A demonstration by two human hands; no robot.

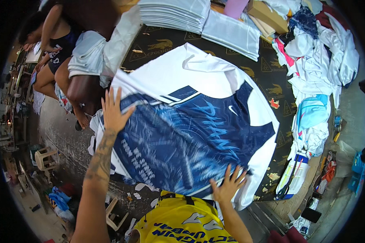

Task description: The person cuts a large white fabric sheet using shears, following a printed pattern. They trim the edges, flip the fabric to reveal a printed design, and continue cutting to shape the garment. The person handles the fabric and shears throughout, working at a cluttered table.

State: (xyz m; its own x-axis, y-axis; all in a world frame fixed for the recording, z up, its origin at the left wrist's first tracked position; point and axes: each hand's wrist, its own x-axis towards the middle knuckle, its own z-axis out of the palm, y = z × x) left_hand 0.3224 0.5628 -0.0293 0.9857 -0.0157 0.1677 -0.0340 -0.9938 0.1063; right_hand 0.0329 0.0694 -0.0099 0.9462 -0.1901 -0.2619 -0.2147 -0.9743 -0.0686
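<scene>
A navy blue and white jersey (182,137) with pale blue print lies spread over a dark table (282,115), its white parts reaching to the far side and the right. My left hand (114,113) rests on the jersey's left edge, fingers spread. At the near edge, toward the right, my right hand (228,187) lies flat with its fingers apart, touching the fabric near the hem. Neither hand grips anything. Part of the cloth in front of the left hand looks blurred and rumpled.
Folded white fabric stacks (174,16) line the far edge. Loose white garments (312,69) pile up at the right, with black-handled scissors (284,190) on a white and blue packet below them. A person (61,48) sits at the left. A plastic stool (46,158) stands on the floor.
</scene>
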